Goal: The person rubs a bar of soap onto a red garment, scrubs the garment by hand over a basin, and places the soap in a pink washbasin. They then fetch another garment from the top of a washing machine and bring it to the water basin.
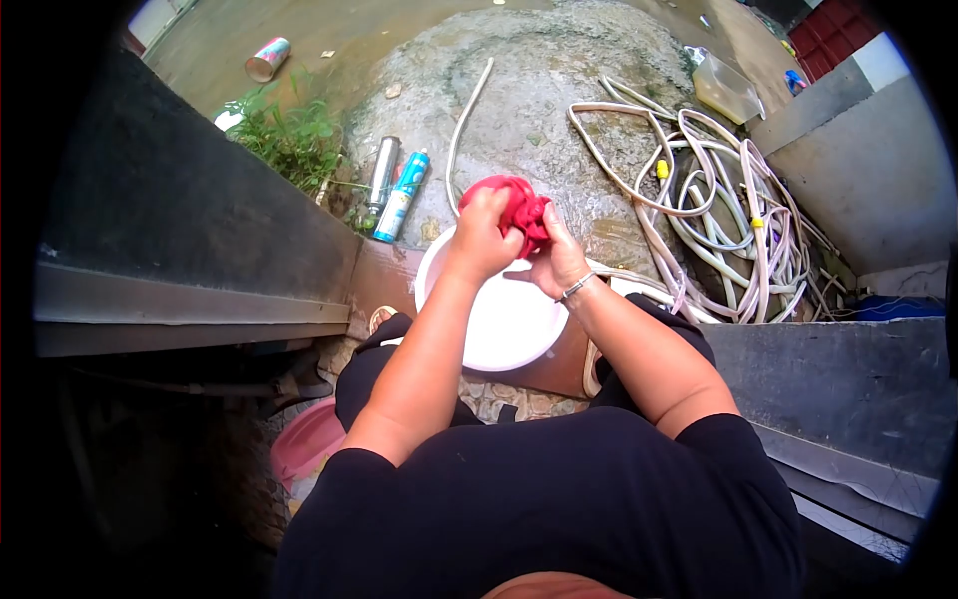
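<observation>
A bunched red cloth (pixel 521 212) is held up over the far rim of a white basin (pixel 509 329). My left hand (pixel 483 240) is closed on the cloth from the left, fingers curled into it. On the other side my right hand (pixel 559 256), with a bracelet at the wrist, grips the cloth's right edge, thumb pointing up. The basin stands between my feet, and its inside looks white and bright. Whether it holds water I cannot tell.
A tangled pale hose (pixel 743 220) lies at the right. Left of the basin are a blue spray can (pixel 402 197) and a silver can (pixel 382 175). Dark walls (pixel 200 220) flank both sides. A pink basin (pixel 307 439) sits low left; a clear tub (pixel 726 88) stands farther off.
</observation>
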`<act>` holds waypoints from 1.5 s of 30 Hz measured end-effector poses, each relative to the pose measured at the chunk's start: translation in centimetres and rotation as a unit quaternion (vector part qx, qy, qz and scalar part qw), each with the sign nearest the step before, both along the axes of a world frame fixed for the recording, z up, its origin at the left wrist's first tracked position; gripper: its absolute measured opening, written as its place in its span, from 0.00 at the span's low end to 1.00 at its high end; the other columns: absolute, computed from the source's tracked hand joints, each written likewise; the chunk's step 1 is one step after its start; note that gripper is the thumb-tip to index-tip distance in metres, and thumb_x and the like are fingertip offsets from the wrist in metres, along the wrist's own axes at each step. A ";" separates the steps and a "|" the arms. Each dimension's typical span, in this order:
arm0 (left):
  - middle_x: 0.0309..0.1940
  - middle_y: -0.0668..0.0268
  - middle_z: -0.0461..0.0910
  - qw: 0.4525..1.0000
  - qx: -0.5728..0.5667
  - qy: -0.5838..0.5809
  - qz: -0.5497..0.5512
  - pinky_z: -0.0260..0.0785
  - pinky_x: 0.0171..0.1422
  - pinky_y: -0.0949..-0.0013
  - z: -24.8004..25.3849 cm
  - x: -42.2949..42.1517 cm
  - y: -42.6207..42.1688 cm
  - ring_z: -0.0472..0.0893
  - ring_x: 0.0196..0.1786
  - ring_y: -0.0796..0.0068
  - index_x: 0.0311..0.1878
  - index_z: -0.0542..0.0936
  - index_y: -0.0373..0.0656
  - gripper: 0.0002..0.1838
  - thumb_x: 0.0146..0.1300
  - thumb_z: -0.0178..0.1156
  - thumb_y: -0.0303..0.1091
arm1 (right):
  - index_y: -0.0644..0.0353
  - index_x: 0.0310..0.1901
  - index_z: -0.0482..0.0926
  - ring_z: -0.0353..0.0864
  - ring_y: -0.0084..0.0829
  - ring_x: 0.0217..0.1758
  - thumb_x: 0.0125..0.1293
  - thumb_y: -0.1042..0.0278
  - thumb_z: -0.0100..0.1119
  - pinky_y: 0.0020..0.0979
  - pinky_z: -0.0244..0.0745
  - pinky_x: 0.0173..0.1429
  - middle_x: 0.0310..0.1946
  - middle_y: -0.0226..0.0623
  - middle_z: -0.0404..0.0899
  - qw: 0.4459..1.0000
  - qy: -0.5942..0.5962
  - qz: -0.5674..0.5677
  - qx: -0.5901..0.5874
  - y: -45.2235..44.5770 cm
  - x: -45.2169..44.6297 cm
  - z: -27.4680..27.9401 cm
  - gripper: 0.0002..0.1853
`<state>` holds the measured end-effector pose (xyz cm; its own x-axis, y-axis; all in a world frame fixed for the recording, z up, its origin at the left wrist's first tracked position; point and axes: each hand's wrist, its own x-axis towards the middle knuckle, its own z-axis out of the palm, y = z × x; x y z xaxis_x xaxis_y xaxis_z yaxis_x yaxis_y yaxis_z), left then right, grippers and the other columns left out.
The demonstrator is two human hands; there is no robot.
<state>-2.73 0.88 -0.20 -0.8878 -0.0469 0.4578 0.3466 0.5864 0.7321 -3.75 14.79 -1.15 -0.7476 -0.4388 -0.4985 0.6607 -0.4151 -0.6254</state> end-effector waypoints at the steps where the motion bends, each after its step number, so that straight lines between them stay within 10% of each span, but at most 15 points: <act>1: 0.33 0.52 0.73 0.998 -0.014 0.057 -0.004 0.68 0.45 0.55 0.0 0.1 0.7 0.74 0.38 0.48 0.40 0.74 0.39 0.20 0.38 0.58 0.29 | 0.47 0.56 0.67 0.71 0.40 0.54 0.60 0.35 0.46 0.56 0.67 0.54 0.55 0.35 0.69 0.998 -0.001 0.009 -0.059 0.0 0.0 -0.3 0.30; 7: 0.22 0.63 0.71 0.982 -0.082 0.110 -0.130 0.67 0.34 0.62 1.3 3.1 5.0 0.75 0.27 0.62 0.21 0.73 0.45 0.09 0.38 0.64 0.35 | 0.62 0.44 0.75 0.80 0.37 0.38 0.64 0.50 0.49 0.39 0.75 0.49 0.37 0.44 0.79 0.986 -0.043 0.079 -0.140 1.9 -2.7 -0.5 0.21; 11: 0.16 0.61 0.72 0.986 -0.042 0.162 -0.009 0.67 0.26 0.63 2.1 2.2 3.4 0.74 0.21 0.61 0.14 0.71 0.45 0.09 0.39 0.62 0.34 | 0.61 0.40 0.75 0.80 0.31 0.34 0.64 0.62 0.49 0.34 0.77 0.41 0.33 0.39 0.79 0.988 -0.009 0.007 -0.154 0.3 -0.8 -1.3 0.12; 14: 0.18 0.60 0.74 0.988 -0.042 0.058 0.133 0.69 0.27 0.60 1.3 0.7 0.7 0.75 0.23 0.58 0.16 0.72 0.45 0.08 0.42 0.60 0.35 | 0.59 0.38 0.76 0.78 0.23 0.30 0.63 0.62 0.51 0.26 0.75 0.35 0.31 0.32 0.78 0.995 0.046 -0.072 -0.048 -1.2 0.4 0.1 0.10; 18: 0.17 0.57 0.71 0.994 -0.064 0.084 0.039 0.67 0.27 0.59 0.7 2.0 3.1 0.73 0.22 0.55 0.17 0.70 0.43 0.06 0.44 0.55 0.29 | 0.59 0.33 0.77 0.76 0.22 0.30 0.62 0.64 0.51 0.27 0.73 0.35 0.29 0.32 0.78 0.977 0.186 -0.031 0.104 0.8 -2.3 -3.5 0.09; 20: 0.17 0.57 0.71 0.992 -0.080 0.060 -0.082 0.67 0.27 0.59 1.4 3.7 5.2 0.73 0.22 0.55 0.17 0.69 0.43 0.05 0.44 0.54 0.30 | 0.60 0.34 0.77 0.77 0.26 0.32 0.63 0.61 0.50 0.29 0.74 0.37 0.28 0.35 0.78 1.000 0.009 -0.008 0.007 2.0 -3.7 -4.8 0.11; 29: 0.26 0.56 0.75 0.990 -0.018 0.015 0.140 0.69 0.34 0.56 1.1 0.6 1.2 0.75 0.31 0.50 0.26 0.73 0.42 0.07 0.48 0.56 0.35 | 0.60 0.34 0.75 0.75 0.20 0.30 0.64 0.63 0.48 0.25 0.72 0.36 0.29 0.30 0.75 0.987 0.151 0.006 0.057 -0.1 -0.5 2.2 0.10; 45: 0.37 0.58 0.78 0.997 0.011 -0.030 -0.069 0.69 0.48 0.65 -1.5 -0.2 -1.5 0.78 0.41 0.61 0.35 0.79 0.39 0.13 0.43 0.61 0.30 | 0.64 0.41 0.75 0.77 0.24 0.34 0.66 0.62 0.50 0.26 0.74 0.41 0.34 0.34 0.77 0.967 0.220 -0.094 0.085 2.2 -3.8 1.8 0.13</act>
